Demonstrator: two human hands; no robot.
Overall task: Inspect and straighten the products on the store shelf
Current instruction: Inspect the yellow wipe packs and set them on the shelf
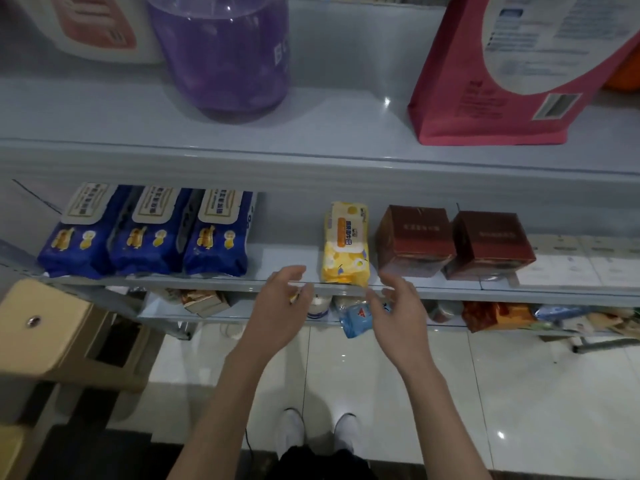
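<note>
Head view: both hands empty, flanking the yellow pack (345,244) at the shelf lip.

The left hand (282,299) and right hand (398,306) hover before the shelf's front edge (173,280), fingers loosely spread, gripping nothing. Just beyond, the yellow pack stands upright and alone at the lip, apparently the item being dealt with. Bare shelf on its left gives room; the two red-brown boxes (415,237) sit near its right, turned slightly askew, probably still to be squared. The three blue packs (145,233) farther left look already lined up.
</note>
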